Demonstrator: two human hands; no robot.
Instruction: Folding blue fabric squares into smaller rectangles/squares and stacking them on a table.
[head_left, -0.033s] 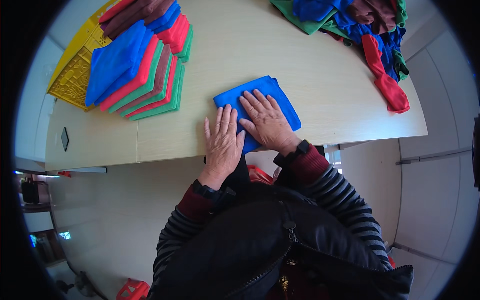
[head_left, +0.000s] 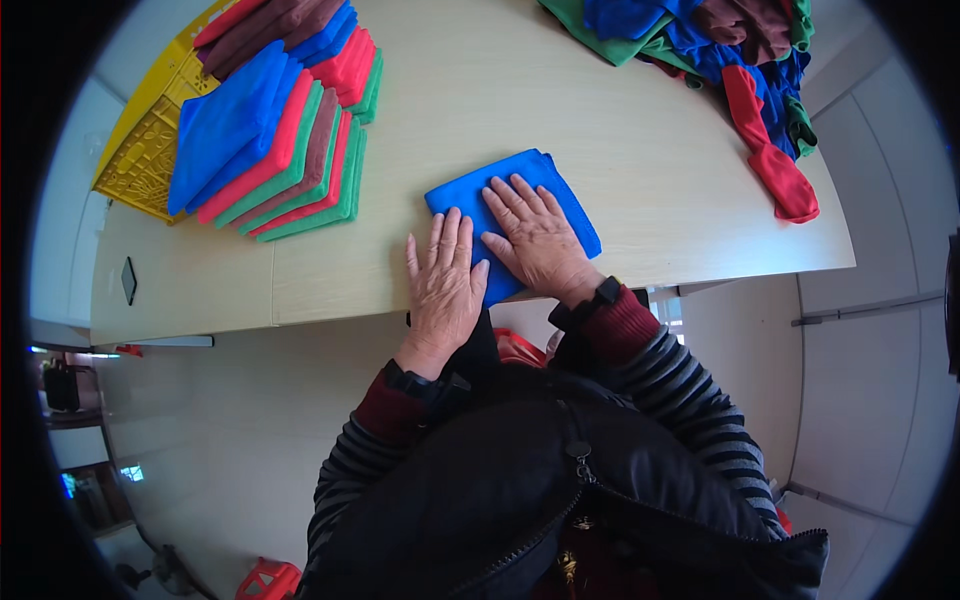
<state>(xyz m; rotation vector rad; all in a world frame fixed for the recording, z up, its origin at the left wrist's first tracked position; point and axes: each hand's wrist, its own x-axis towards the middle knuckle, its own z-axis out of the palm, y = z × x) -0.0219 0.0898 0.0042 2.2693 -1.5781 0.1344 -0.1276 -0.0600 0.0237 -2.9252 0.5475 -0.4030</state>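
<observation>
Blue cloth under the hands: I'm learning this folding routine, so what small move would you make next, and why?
Probably lift the blue cloth and set it on the stack of folded cloths to the left. It already looks folded into a neat rectangle, with the left hand and right hand lying flat on it, open-palmed. The heap of loose cloths at the far right looks unfolded.

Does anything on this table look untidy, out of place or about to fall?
One red cloth lies crumpled near the table's right edge, trailing from the unfolded pile. The folded stacks look neat. Both hands lie flat on the blue cloth.
</observation>
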